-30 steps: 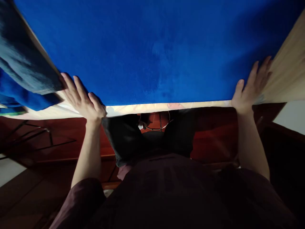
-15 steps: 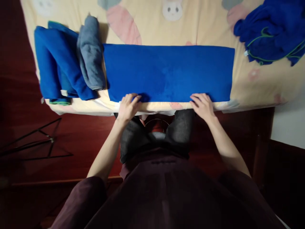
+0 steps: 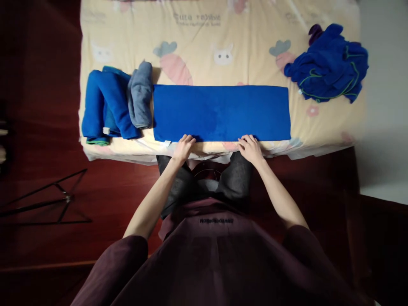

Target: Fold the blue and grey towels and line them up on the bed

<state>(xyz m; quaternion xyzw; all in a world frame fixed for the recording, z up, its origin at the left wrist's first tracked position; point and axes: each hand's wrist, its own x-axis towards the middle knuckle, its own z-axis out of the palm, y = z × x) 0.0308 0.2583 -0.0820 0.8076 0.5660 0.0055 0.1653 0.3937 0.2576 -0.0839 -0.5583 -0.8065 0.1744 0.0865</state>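
Observation:
A blue towel [image 3: 219, 112], folded into a long flat rectangle, lies along the near side of the bed. My left hand [image 3: 184, 148] is at its near edge, left of the middle, with bent fingers closed on the cloth. Right of the middle, my right hand [image 3: 250, 148] holds the same edge, fingers curled onto the towel and thumb toward the inside. The fingertips' undersides are hidden. A small white tag [image 3: 167, 143] sticks out of the near edge beside my left hand.
Left of the towel lie folded blue cloths [image 3: 110, 104] and a rolled grey-blue cloth [image 3: 140, 95]. A crumpled blue heap [image 3: 331, 63] with green trim sits at the right. The bed sheet [image 3: 197, 46] is pale yellow. A black tripod leg [image 3: 63, 197] stands on the floor at left.
My view has shifted so more of the bed shows. Both hands have moved inward along the towel's near edge, closer to each other. The towel stays flat.

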